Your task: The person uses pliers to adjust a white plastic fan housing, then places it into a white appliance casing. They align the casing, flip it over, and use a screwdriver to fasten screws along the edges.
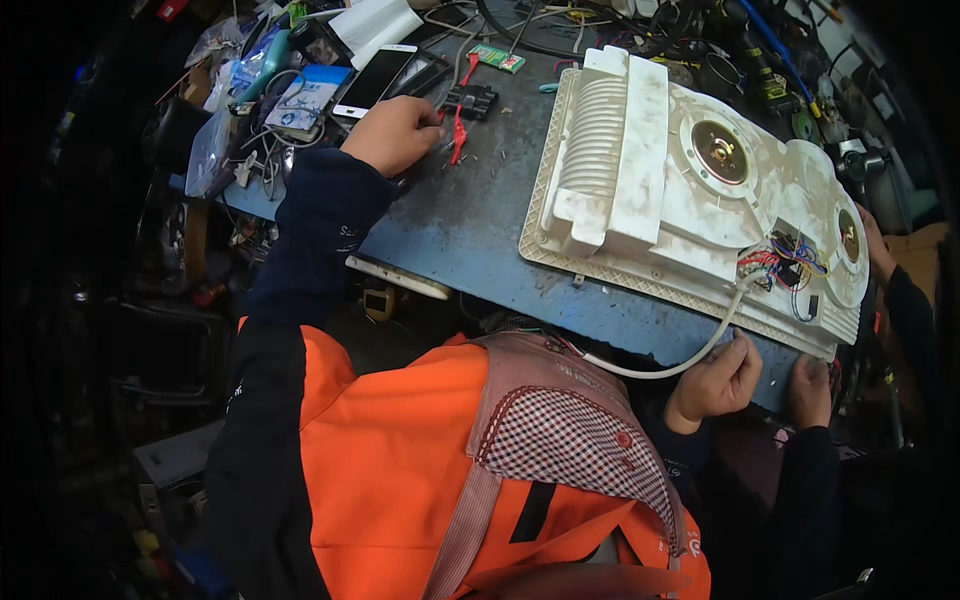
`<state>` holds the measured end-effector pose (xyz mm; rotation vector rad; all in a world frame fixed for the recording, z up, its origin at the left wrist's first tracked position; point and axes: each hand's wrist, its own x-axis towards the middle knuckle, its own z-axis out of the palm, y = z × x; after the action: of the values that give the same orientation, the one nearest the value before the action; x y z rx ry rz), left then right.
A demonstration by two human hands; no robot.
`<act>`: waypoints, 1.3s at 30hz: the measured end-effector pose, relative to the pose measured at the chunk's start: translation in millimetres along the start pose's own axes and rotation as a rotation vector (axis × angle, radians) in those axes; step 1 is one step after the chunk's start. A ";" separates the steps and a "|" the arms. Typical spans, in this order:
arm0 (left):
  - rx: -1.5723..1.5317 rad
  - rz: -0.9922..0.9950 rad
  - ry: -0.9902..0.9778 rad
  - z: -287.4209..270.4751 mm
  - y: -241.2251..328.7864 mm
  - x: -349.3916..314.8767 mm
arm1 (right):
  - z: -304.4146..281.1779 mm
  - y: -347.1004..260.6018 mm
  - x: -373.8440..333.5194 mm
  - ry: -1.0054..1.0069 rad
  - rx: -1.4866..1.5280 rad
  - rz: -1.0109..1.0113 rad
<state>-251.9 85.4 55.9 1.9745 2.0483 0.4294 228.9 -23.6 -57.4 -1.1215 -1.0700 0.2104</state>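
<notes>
My left hand (395, 136) rests on the blue bench, its fingers curled together beside a black block (471, 101) with red pieces sticking out. Whatever those fingers hold, if anything, is hidden. At the bench's front edge, my right hand (718, 380) is closed in a pinch, and its contents cannot be made out. Just above it runs a thick pale cable (668, 374), leading to a bundle of coloured wires (785, 265) on a large dirty white plastic housing (640, 170). The housing carries ribs and round metal discs (719, 152).
Another person's hands (810, 392) are at the housing's right side. A white-faced phone (376, 80), a small green board (497, 58) and a blue-and-white packet (310, 100) lie at the back left. Tools and cables crowd the far edge, including a cordless driver (770, 85).
</notes>
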 end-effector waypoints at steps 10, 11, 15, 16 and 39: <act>-0.248 0.146 0.170 16.2 -1.7 18.5 | 10.4 -2.6 -7.3 -0.073 -0.138 -0.064; -0.251 0.083 0.178 10.4 -2.1 32.8 | 10.2 -4.4 -8.2 -0.076 -0.148 -0.061; -0.104 0.062 0.210 0.6 -26.1 119.1 | 8.6 -9.4 -7.2 -0.051 -0.201 -0.070; -0.037 0.050 0.218 8.1 -29.7 139.2 | 10.0 -10.4 -6.8 -0.038 -0.221 -0.080; -1.618 -0.116 -0.418 8.2 9.2 -7.4 | 10.8 -8.8 -2.5 0.016 -0.220 -0.256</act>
<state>-239.9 78.6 51.8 0.7792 0.8338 1.0471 216.0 -22.5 -51.4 -1.1657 -1.2321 -0.1220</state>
